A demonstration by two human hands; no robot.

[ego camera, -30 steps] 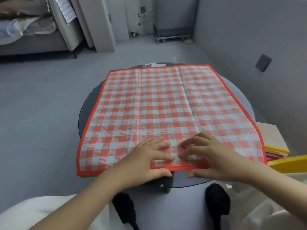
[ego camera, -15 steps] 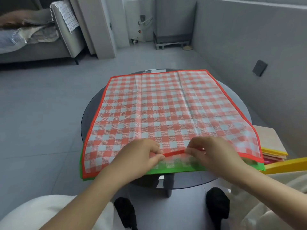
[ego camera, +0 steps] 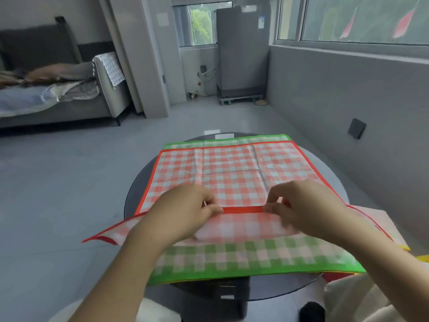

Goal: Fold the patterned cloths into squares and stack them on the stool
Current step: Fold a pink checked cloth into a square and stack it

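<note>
Grey floor tiles surround a round dark table [ego camera: 139, 196], where a red checked cloth [ego camera: 234, 173] lies over a green checked cloth [ego camera: 243, 259]. Both the left hand [ego camera: 185, 212] and the right hand [ego camera: 308, 205] pinch the red cloth's near hem, lifted above the table's near edge. A sofa [ego camera: 58, 98] stands far left.

The left hand [ego camera: 185, 212] and right hand [ego camera: 306, 205] are smeared by motion, and their fingertips hide the parts of the red checked cloth [ego camera: 234, 175] that they pinch. That cloth covers most of the green checked cloth [ego camera: 243, 259], itself blurred along the near edge. Both cloths hide most of the round desk [ego camera: 137, 194]. At the right edge, a yellow stack [ego camera: 405, 247] is cut off and mostly covered.
</note>
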